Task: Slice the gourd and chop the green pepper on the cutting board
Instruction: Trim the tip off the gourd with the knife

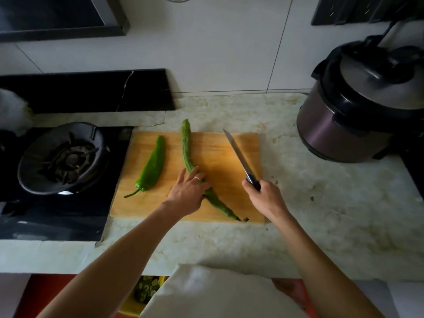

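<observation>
Head view: my two hands at the cutting board (213, 154), gourd and pepper both whole.

My left hand (188, 193) rests on the gourd (188, 148) with straight, relaxed fingers, near its middle. The gourd is long, thin, dull green with a rough skin; its long axis runs from the far edge of the board, thick blunt end away from me, to the thin tail at the near right corner. The green pepper (152, 166) lies left of it, glossy, tip pointing away, stem toward me. My right hand (263, 196) grasps the black handle of the knife (236, 152), blade pointing away over the board.
</observation>
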